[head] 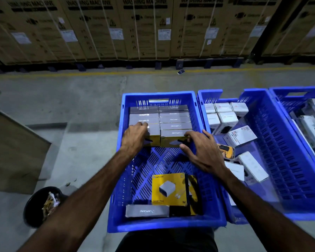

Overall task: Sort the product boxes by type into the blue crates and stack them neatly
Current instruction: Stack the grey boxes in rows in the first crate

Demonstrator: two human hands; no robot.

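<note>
Head camera looks down at grey and yellow boxes [160, 124] packed in two tidy rows at the far end of the middle blue crate [116, 179], a plastic one with slots in its floor. The left hand [135, 136] rests curled on top of the near left box, and the right hand [202, 151] has its fingers spread, touching the near right box with thumb and fingertips. Two loose boxes [168, 194] lie at the near end, and white boxes [224, 117] sit in the next crate [280, 160] on the right.
</note>
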